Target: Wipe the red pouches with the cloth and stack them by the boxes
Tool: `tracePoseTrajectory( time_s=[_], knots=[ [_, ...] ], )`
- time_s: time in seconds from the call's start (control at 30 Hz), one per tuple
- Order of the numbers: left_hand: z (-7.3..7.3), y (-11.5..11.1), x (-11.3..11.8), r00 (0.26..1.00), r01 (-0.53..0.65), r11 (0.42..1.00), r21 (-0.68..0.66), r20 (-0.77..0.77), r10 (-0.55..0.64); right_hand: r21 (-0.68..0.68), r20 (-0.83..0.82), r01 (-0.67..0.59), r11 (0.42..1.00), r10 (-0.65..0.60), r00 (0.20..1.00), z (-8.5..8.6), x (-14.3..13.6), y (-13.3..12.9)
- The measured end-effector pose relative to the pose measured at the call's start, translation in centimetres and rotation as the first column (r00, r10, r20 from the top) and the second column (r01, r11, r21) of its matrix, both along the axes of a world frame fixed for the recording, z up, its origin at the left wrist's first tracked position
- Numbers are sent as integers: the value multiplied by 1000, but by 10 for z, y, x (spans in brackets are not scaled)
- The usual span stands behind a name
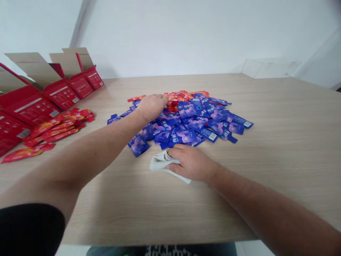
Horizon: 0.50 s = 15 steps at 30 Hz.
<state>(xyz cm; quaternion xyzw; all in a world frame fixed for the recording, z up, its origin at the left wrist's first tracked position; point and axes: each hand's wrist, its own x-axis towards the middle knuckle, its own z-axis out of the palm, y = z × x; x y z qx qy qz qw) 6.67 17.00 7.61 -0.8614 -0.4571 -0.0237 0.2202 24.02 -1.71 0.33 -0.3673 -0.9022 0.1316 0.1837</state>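
My left hand (153, 106) reaches over the far left part of a pile of flat packets, its fingers curled together at the orange-red packets (183, 95). Whatever lies under those fingers is hidden. Blue-purple packets (186, 135) with pink shapes and white lettering make up most of the pile, spread in front of and to the right of the red ones. At the pile's near edge, my right hand (190, 161) is closed on a folded white cloth (159, 161) with some dark marks by the fingertips. The cloth rests on the table.
Several red cardboard boxes (62, 93) stand in a row along the left, flaps raised. In front of them lies a smaller heap of orange-red packets (61, 126). The pale wooden table (279, 142) meets a white wall (186, 39) at the back.
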Motion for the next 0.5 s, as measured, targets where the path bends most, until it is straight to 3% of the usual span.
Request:
tracePoseTrajectory(
  time_s=[0.13, 0.27, 0.37, 0.5],
  knots=[
    [3, -57, -7, 988, 153, 983, 100, -16, -152, 33, 40, -5, 999, 4, 999, 6, -2, -5],
    [-11, -111, -1, 959, 281, 959, 31, -55, -279, 98, 110, -63, 993, 52, 993, 14, -5, -15],
    [-25, -132, 0, 952, 303, 950, -72, -20, -305, 138, 146, -112, 984, 92, 985, 16, -8, -20],
    [-34, -140, -18, 934, 353, 909, -222, 148, -326, 131, 159, -132, 983, 110, 981, 15, -8, -19]
  ],
)
